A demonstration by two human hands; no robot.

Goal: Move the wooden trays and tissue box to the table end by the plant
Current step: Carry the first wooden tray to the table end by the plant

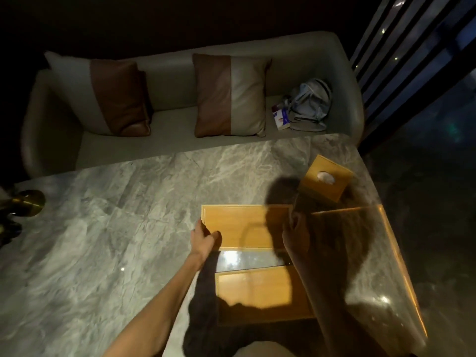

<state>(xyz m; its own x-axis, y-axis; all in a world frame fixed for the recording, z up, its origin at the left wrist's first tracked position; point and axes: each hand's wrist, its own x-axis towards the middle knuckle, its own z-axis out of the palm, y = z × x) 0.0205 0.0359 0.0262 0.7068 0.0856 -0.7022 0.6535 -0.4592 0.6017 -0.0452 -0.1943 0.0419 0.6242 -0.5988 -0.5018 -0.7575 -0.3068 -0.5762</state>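
Note:
Two flat wooden trays lie on the grey marble table. The far tray has my left hand gripping its left edge and my right hand on its right edge, in shadow. The near tray lies close to my body, partly under my right forearm. A wooden tissue box with a tissue showing in its top opening stands tilted near the table's far right corner. A gold plant pot stands at the table's left end.
A grey sofa with two brown-and-cream cushions runs along the table's far side. A grey bag and a small white box sit on its right end. The table's right edge glows amber beside a dark floor.

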